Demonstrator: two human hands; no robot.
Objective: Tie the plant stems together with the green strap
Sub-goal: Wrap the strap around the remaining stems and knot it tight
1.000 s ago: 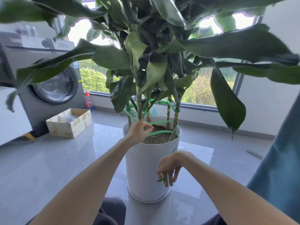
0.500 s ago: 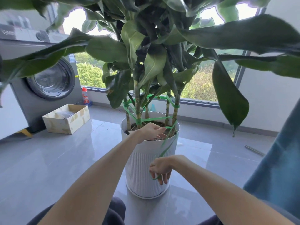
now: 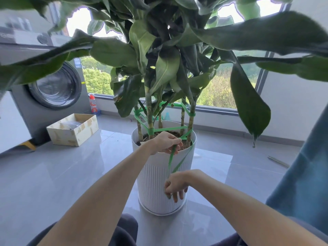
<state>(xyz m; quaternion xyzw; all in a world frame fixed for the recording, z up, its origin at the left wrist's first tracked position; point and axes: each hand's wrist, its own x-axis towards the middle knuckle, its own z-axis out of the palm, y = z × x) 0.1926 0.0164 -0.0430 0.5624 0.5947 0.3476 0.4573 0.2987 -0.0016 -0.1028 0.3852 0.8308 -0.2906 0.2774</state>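
A big leafy plant with several thin stems (image 3: 191, 121) stands in a white ribbed pot (image 3: 156, 176) on the floor. A green strap (image 3: 170, 129) is wound from stem to stem in two tiers above the soil. Its two loose runs hang down over the pot's front. My left hand (image 3: 166, 142) is at the pot's rim and pinches the strap where it leaves the right stem. My right hand (image 3: 174, 185) hangs lower in front of the pot, fingers curled round the strap's lower ends.
A grey washing machine (image 3: 51, 96) stands at the left with an open cardboard box (image 3: 72, 129) before it. A red-capped bottle (image 3: 92, 104) sits by the window sill. A blue cloth (image 3: 305, 174) hangs at the right, and a thin rod (image 3: 277, 161) lies on the grey tiled floor.
My left hand has moved right along the rim and taken hold of the strap by the right stem. My right hand has stayed low in front of the pot, holding the strap's ends.
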